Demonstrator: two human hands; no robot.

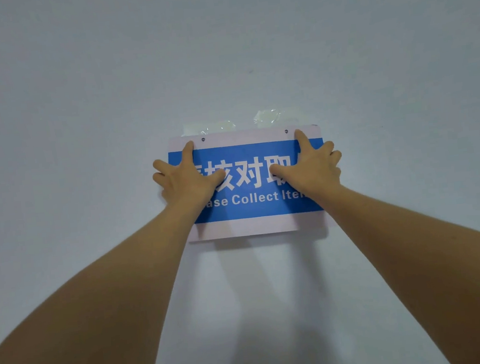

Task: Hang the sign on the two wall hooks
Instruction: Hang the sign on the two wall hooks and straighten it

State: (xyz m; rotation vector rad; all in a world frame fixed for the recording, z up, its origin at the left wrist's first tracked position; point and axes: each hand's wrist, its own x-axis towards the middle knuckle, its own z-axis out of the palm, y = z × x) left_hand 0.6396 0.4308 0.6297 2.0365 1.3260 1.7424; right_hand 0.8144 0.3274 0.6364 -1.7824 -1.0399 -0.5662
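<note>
A white sign (pixel 254 226) with a blue band and white lettering lies flat against the wall at mid-frame. Two small holes near its top edge, the left hole (pixel 203 140) and the right hole (pixel 286 132), each show a dark hook tip. My left hand (pixel 188 178) presses on the sign's left part with fingers spread, forefinger pointing up beside the left hole. My right hand (pixel 310 164) presses on the right part the same way, forefinger just right of the right hole. Both hands cover part of the lettering.
Two patches of clear tape, the left patch (pixel 210 127) and the right patch (pixel 273 117), stick to the pale wall (pixel 220 51) just above the sign's top edge. The wall is bare all around. My forearms reach up from the lower corners.
</note>
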